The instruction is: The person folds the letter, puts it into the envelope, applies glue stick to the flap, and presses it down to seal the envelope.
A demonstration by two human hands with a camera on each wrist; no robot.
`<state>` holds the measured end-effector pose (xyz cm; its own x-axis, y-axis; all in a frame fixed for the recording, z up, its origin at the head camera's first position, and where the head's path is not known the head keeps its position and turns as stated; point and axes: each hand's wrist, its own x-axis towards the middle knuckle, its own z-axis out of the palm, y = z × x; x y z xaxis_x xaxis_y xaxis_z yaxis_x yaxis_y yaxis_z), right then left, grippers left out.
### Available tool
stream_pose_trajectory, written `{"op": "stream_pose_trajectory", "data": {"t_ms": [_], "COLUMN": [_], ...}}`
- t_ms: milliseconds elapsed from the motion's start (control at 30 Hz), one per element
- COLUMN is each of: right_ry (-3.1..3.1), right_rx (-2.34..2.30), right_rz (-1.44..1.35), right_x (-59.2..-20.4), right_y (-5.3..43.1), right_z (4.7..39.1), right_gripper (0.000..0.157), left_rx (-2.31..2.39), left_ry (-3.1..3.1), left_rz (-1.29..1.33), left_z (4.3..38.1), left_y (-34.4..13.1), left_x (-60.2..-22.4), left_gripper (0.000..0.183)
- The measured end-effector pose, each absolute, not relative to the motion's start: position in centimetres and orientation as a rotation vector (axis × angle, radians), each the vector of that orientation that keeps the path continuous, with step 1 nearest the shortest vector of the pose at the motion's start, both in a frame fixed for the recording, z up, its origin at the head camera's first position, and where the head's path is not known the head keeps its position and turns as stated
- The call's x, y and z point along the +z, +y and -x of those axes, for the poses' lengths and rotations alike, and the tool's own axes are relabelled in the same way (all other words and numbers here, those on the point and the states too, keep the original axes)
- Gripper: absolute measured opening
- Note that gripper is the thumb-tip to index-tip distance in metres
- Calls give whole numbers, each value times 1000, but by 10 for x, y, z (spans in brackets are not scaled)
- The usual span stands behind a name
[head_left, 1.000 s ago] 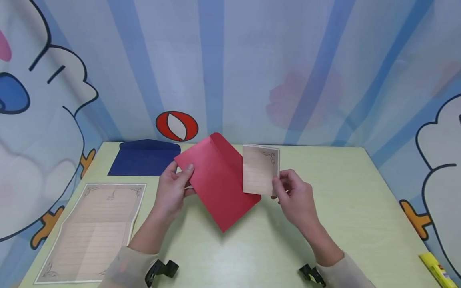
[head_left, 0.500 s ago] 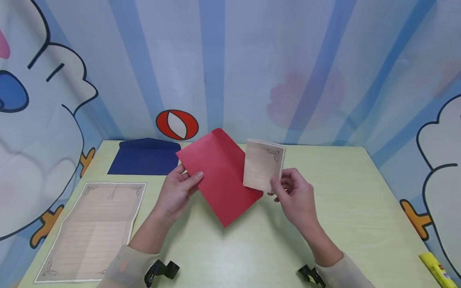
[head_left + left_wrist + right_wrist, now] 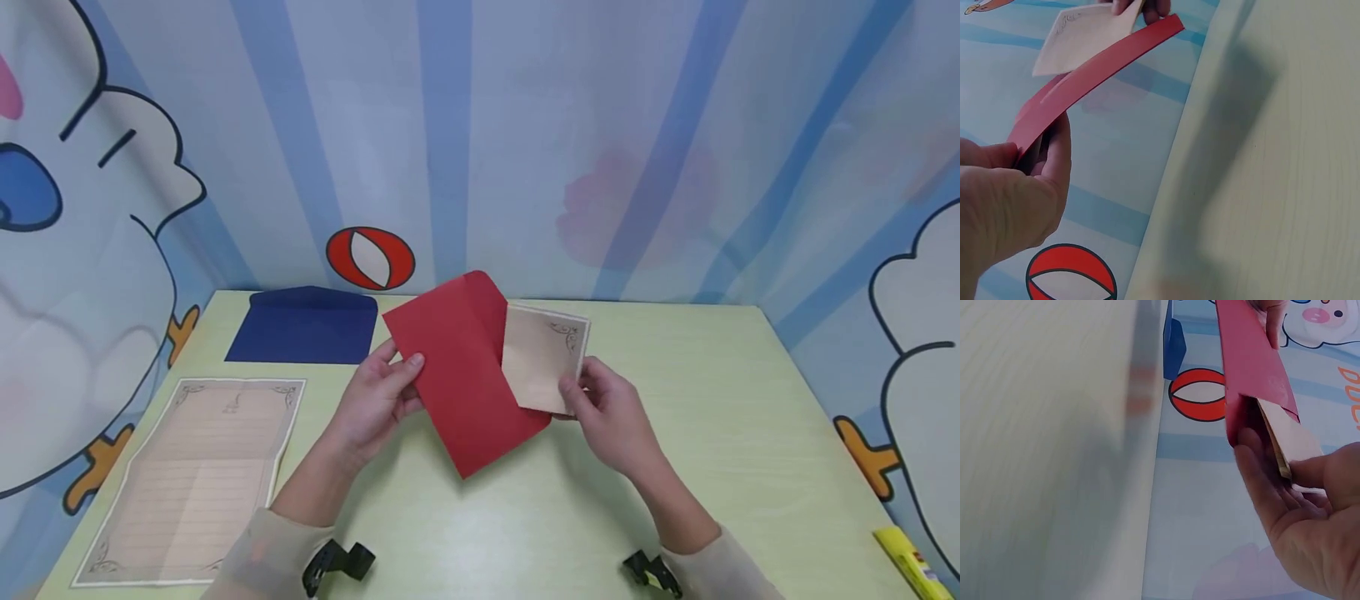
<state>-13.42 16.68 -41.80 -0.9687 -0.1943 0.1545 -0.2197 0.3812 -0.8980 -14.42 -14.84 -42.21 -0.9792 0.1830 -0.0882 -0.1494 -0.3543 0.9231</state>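
My left hand [image 3: 378,404] pinches a red envelope [image 3: 465,383] by its left edge, thumb on the near face, and holds it tilted above the table. With thumb and fingers my right hand [image 3: 611,417] holds a folded letter sheet [image 3: 542,358], cream with a scrolled corner ornament, at its lower right. The letter's left edge lies against the envelope's mouth beside the flap [image 3: 487,293]. In the right wrist view one end of the folded letter [image 3: 1288,434] sits within the envelope's opening [image 3: 1249,415], and my right fingertips touch the envelope's edge there.
A navy blue envelope [image 3: 302,329] lies at the table's back left. In front of it an unfolded, creased letter sheet [image 3: 195,483] lies flat. At the right front edge is a yellow tube [image 3: 911,562]. A printed cloth backdrop [image 3: 510,150] stands behind the table [image 3: 720,417].
The folded letter has moved left and down, into the envelope's opening. My left hand has shifted slightly right with the red envelope.
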Motion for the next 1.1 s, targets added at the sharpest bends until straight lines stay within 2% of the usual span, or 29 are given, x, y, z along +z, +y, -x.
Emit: {"op": "stream_pose_trajectory", "data": {"t_ms": [167, 367, 667, 1100], "right_ry": [-2772, -2861, -2790, -2608], "right_rx": [1679, 1622, 1121, 1421], "right_rz": [-424, -497, -482, -366], "right_x": [-417, -417, -417, -420], "right_y": [167, 165, 153, 157], "right_z": [132, 129, 124, 129], "right_gripper": [35, 24, 36, 23], "left_rx": [2388, 2366, 2399, 2412], "left_ry": [1660, 1654, 1639, 1555], "left_rz": [-96, -80, -57, -40], "left_z": [142, 139, 135, 132], "left_y": [-145, -140, -131, -128], "left_x": [-422, -422, -424, -426], "left_gripper": [45, 47, 54, 55]}}
